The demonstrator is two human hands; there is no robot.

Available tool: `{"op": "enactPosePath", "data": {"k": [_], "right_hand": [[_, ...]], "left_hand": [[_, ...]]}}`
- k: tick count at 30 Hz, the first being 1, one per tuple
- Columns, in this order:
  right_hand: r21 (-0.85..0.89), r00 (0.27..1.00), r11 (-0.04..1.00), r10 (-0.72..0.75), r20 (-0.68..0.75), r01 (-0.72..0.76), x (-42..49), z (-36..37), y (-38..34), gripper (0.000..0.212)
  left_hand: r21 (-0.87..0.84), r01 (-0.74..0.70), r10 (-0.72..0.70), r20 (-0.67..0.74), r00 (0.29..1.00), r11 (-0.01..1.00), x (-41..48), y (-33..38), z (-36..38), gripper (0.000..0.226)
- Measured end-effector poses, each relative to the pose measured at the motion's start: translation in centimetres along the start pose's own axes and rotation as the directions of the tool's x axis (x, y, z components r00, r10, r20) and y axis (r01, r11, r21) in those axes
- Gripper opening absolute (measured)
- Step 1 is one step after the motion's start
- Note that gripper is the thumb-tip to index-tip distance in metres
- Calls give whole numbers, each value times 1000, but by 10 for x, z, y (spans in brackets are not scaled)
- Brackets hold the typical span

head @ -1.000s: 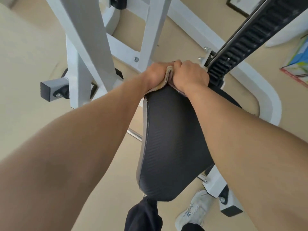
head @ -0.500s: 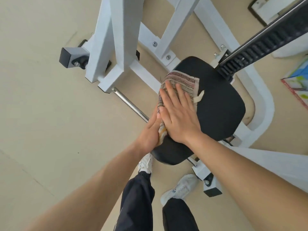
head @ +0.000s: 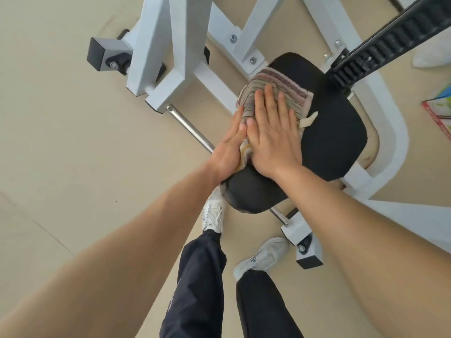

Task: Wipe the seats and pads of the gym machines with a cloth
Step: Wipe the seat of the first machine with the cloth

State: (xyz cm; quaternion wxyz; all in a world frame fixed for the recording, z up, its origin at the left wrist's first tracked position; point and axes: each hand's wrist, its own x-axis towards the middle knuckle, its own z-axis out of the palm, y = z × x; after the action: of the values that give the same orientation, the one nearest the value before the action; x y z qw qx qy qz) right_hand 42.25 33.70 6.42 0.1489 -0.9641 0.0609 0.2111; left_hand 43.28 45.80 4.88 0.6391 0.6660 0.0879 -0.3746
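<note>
A black padded seat (head: 332, 142) of a white gym machine fills the middle of the head view. A striped, folded cloth (head: 280, 86) lies on the seat's left half. My right hand (head: 271, 132) presses flat on the cloth with straight fingers pointing away from me. My left hand (head: 229, 147) lies beside it at the seat's left edge, fingers straight, touching the cloth's hanging side. The part of the cloth under both palms is hidden.
The white steel frame (head: 170, 57) stands left of and behind the seat, with a chrome bar (head: 190, 128) running under it. A black toothed rail (head: 390, 40) rises at the upper right. My two white shoes (head: 263, 257) stand on the beige floor just below the seat.
A second ago both hands gripped the cloth bunched at the seat's far end. They have since flattened out on it, and between the last two frames they hardly moved.
</note>
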Motion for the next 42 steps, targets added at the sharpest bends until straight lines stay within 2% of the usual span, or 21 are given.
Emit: {"op": "enactPosePath", "data": {"k": [3, 5, 8, 14, 19, 22, 26, 28, 30, 32, 35, 36, 39, 42], "right_hand": [[6, 1000, 1000, -15, 18, 15, -59, 7, -17, 64], [-29, 997, 998, -63, 49, 64, -89, 13, -24, 64], [-26, 993, 994, -104, 62, 105, -95, 15, -21, 62], [22, 1000, 1000, -10, -12, 10, -23, 6, 4, 62], [35, 999, 999, 33, -40, -32, 42, -4, 33, 60], [51, 997, 997, 61, -57, -58, 82, -11, 48, 60], [52, 988, 996, 73, -134, -66, 117, -19, 64, 54], [81, 984, 988, 139, -110, -131, 127, -24, 73, 48], [97, 974, 977, 201, -107, -191, 128, -26, 88, 44], [132, 963, 968, 231, -142, -213, 116, -24, 103, 43], [182, 951, 956, 260, -170, -229, 82, -18, 123, 46], [188, 945, 951, 278, -171, -246, 70, -18, 130, 48], [212, 900, 906, 403, -164, -366, 36, -15, 152, 56], [362, 817, 779, 572, -76, -511, 10, -9, 170, 54]], "left_hand": [[-23, 2, -1, 39, 999, 1000, -65, -16, 1, 51], [30, -39, 38, 40, 998, 999, -99, -31, 2, 53], [85, 4, 1, -59, 998, 996, -107, -38, 6, 58], [95, 3, 2, -58, 998, 995, -18, -5, 6, 68], [248, -71, 92, -72, 993, 966, 55, 25, 10, 74], [430, -65, 108, -77, 991, 901, 97, 41, 5, 68], [660, -96, 75, 60, 995, 745, 143, 70, 8, 44], [762, -66, 21, 68, 997, 644, 164, 86, 17, 41], [858, -96, 10, 105, 994, 504, 177, 96, 32, 39], [937, -200, 53, 192, 980, 287, 181, 97, 49, 38], [948, -293, 103, 306, 946, -126, 167, 89, 76, 44], [934, -298, 116, 324, 939, -198, 162, 85, 82, 48], [879, -384, 128, 431, 893, -282, 152, 73, 100, 55], [792, -529, 68, 572, 817, -304, 144, 60, 133, 56]]}}
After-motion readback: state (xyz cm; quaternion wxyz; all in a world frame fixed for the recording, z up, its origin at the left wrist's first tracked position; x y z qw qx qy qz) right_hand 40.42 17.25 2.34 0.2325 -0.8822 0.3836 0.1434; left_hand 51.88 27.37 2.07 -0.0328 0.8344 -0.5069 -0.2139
